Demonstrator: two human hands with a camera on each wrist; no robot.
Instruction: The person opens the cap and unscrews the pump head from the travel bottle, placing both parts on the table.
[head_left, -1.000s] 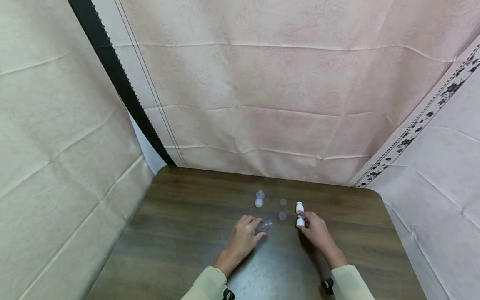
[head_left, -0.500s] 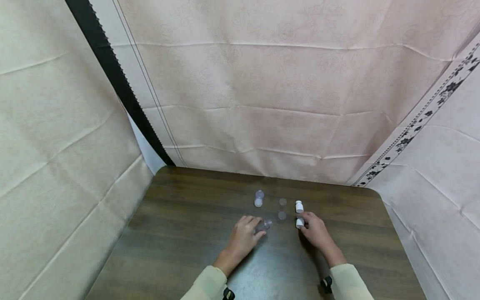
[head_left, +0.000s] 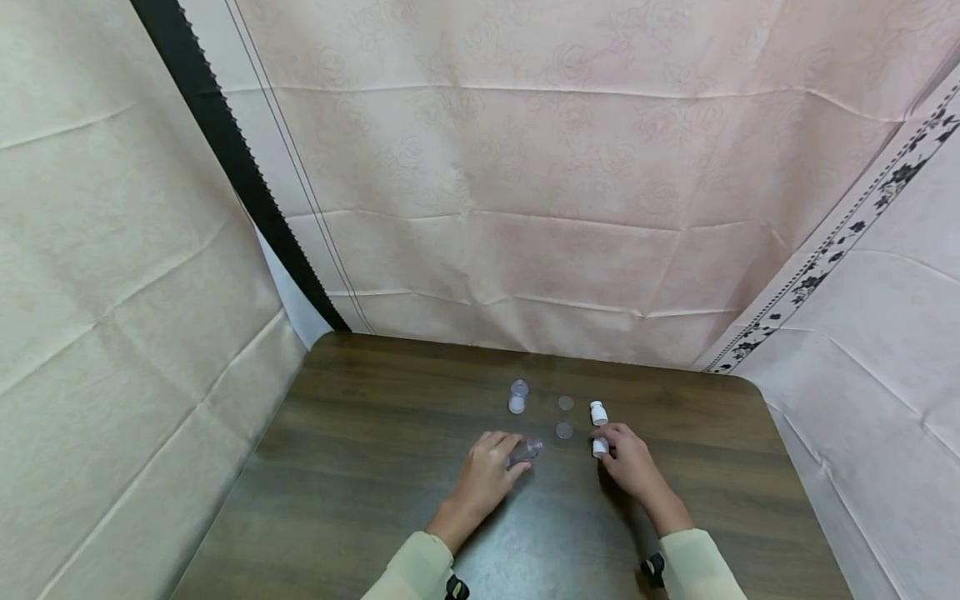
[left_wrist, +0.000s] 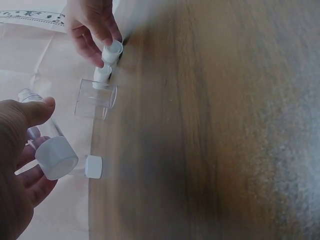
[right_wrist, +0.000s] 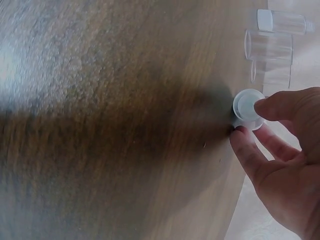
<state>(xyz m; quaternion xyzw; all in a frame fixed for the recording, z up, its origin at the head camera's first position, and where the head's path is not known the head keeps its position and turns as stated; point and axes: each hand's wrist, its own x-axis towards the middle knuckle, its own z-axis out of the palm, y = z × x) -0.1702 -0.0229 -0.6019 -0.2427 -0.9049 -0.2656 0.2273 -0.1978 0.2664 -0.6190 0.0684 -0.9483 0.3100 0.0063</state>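
My left hand [head_left: 487, 471] holds a small clear bottle [left_wrist: 55, 132] tilted, its wide white end towards the lower right and its narrow neck up, in the left wrist view. Thumb and fingers lie on opposite sides of it. My right hand [head_left: 633, 458] pinches a small white bottle top [right_wrist: 250, 104] close over the table, thumb on its round face and fingers at its side. Just beyond, a similar white bottle top [head_left: 598, 412] stands on the table. Two clear open cups [head_left: 564, 430] stand in a line between the hands.
Another clear bottle [head_left: 517, 398] with a white end stands beyond my left hand. The brown wooden table [head_left: 360, 467] ends at a far edge, with pale patterned cloth [head_left: 525, 183] hanging behind it and at both sides.
The white bottle top in my right hand has shifted slightly towards me, and the one beyond it now leans a little. My left hand and the clear bottle stay almost still.
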